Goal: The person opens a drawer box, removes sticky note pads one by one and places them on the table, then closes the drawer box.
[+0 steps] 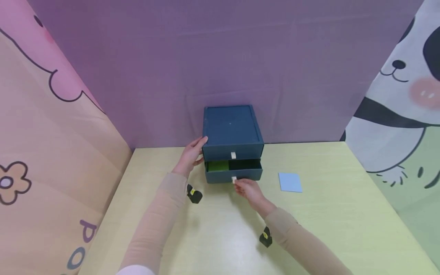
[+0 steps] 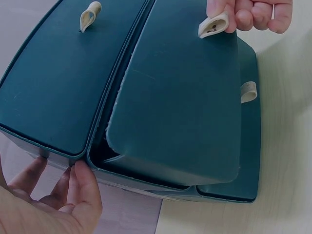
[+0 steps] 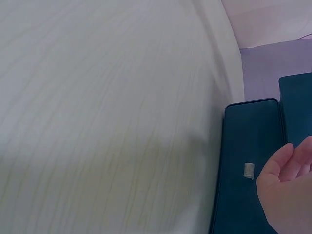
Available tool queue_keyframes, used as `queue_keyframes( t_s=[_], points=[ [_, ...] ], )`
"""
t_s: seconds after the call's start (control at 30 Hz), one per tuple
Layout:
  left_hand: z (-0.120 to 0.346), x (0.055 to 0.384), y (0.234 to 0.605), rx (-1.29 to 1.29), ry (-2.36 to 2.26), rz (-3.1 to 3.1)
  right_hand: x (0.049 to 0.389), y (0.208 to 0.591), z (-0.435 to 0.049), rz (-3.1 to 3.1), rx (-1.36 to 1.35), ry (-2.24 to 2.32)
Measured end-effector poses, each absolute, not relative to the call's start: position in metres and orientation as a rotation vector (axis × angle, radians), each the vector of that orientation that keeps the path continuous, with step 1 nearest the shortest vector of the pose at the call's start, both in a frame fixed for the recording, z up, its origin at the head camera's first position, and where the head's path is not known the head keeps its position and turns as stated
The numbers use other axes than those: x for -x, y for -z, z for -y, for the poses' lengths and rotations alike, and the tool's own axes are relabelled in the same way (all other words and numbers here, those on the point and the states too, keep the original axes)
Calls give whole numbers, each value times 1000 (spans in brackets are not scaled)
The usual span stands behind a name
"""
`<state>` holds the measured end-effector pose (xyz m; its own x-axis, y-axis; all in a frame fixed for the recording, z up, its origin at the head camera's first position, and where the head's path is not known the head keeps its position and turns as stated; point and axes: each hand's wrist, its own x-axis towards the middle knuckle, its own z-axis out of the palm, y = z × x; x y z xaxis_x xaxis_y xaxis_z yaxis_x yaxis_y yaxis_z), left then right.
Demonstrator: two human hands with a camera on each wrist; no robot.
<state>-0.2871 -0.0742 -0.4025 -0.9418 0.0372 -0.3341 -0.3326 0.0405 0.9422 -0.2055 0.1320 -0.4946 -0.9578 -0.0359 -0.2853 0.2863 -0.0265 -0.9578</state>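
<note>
A dark blue-green drawer cabinet (image 1: pixel 231 124) stands against the back wall, its middle drawer (image 1: pixel 249 175) pulled part way out. Inside that drawer, on the left, shows something flat and green (image 1: pixel 218 165). My right hand (image 1: pixel 252 193) pinches the pale fabric pull tab (image 2: pixel 213 25) on the drawer's front. My left hand (image 1: pixel 190 154) rests against the cabinet's left side; in the left wrist view its fingertips touch the side wall. The top drawer (image 2: pixel 63 73) and the bottom drawer (image 3: pixel 243 146) sit closed, each with its own tab.
On the pale wooden table (image 1: pixel 326 214), a light blue square (image 1: pixel 290 182) lies right of the cabinet. Purple cloth (image 1: pixel 227 57) hangs behind, and printed cloths flank both sides. Black wrist devices (image 1: pixel 194 194) with yellow labels are by both forearms.
</note>
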Motion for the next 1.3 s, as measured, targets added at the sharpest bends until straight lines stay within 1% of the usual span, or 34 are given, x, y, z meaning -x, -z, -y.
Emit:
queue_keyframes(
  t_s=[0.33,1.3],
  points=[
    [75,286,402,297,-1985,-2049,202,495,-135,-2027,-223,2058],
    [75,285,402,304,-1987,-2053,196,493,-140,-2041,-226,2011]
  ],
)
